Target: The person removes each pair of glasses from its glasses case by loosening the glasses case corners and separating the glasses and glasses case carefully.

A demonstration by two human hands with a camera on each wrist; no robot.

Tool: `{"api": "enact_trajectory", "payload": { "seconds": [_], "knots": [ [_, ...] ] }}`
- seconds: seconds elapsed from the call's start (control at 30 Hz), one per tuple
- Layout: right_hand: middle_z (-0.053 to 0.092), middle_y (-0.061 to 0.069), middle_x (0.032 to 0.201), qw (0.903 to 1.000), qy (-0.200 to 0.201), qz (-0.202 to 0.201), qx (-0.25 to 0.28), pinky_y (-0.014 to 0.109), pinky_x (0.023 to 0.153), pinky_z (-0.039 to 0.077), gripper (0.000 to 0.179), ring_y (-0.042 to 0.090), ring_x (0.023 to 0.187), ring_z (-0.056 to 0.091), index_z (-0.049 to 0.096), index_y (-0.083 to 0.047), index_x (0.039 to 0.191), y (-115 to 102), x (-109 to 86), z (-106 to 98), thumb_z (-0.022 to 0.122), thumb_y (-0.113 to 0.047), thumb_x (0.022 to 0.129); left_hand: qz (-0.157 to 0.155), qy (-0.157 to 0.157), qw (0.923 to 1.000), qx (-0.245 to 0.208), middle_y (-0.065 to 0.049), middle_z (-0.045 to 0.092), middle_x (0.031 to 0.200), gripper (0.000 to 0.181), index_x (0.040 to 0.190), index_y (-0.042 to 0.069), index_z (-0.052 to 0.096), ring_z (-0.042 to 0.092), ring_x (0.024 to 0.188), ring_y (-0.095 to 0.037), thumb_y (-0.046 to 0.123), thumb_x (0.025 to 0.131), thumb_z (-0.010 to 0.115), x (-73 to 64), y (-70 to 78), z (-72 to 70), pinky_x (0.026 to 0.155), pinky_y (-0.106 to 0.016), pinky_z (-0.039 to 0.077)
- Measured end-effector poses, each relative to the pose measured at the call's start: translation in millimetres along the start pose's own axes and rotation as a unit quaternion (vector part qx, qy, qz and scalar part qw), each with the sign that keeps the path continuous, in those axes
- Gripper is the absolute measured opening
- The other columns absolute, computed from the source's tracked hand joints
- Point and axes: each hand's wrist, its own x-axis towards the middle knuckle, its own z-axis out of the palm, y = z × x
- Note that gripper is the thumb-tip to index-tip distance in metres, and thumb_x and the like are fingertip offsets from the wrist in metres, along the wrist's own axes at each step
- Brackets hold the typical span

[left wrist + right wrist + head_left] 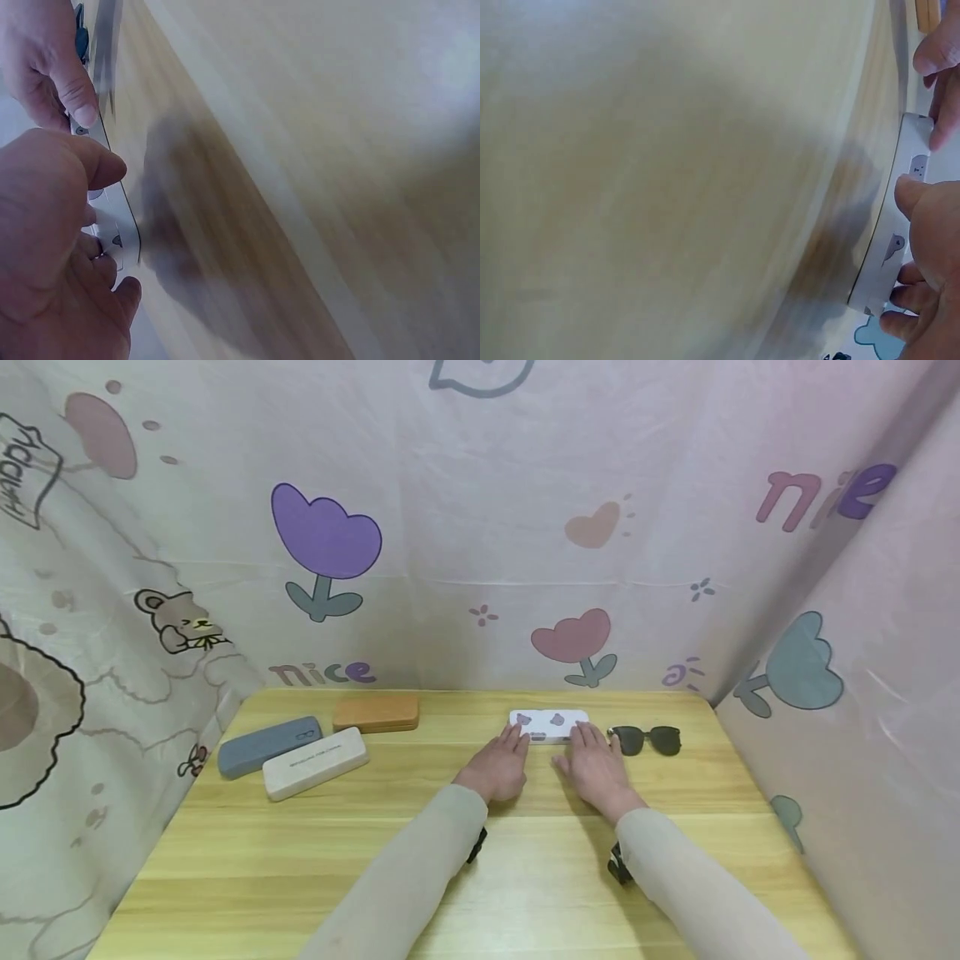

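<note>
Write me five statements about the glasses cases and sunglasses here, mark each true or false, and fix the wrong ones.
1. The left hand and right hand both touch the white patterned glasses case. True.

2. A blue glasses case, a cream lettered glasses case and an orange-brown glasses case lie on the left part of the wood-grain table. True.

3. The orange-brown glasses case stands wide open. False: it is closed.

4. The black sunglasses lie to the right of the white patterned glasses case. True.

5. The cream lettered glasses case is farther from the person than the orange-brown glasses case. False: it is nearer.
</note>
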Motion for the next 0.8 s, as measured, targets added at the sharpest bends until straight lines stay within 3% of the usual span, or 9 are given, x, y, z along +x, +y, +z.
{"api": "enact_trajectory", "payload": {
  "seconds": [0.43, 0.8],
  "knots": [
    [0.029, 0.017, 0.172, 0.9997, -0.017, -0.015, 0.011, 0.073, 0.122, 0.019, 0.078, 0.045, 0.157, 0.027, 0.031, -0.005, 0.165, -18, 10.0, 1, 0.056, -0.049, 0.106, 0.000, 0.005, 0.9999, -0.011, -0.017, 0.004, 0.177, 0.069, 0.168, 0.004, 0.015, 0.006, 0.165, -0.031, 0.027, 0.110, 0.044, 3.2, -3.8, -2.1, 0.131, -0.045, 0.017],
    [0.025, 0.016, 0.174, 0.9997, -0.019, -0.013, 0.005, 0.070, 0.123, 0.019, 0.080, 0.043, 0.159, 0.024, 0.029, -0.004, 0.165, -13, 12.1, 7, 0.056, -0.050, 0.106, -0.031, 0.022, 0.9978, -0.054, -0.016, 0.005, 0.177, 0.067, 0.169, 0.005, 0.012, 0.004, 0.165, -0.030, 0.025, 0.110, 0.039, -22.5, -28.9, 1.3, 0.132, -0.047, 0.010]
  ]
}}
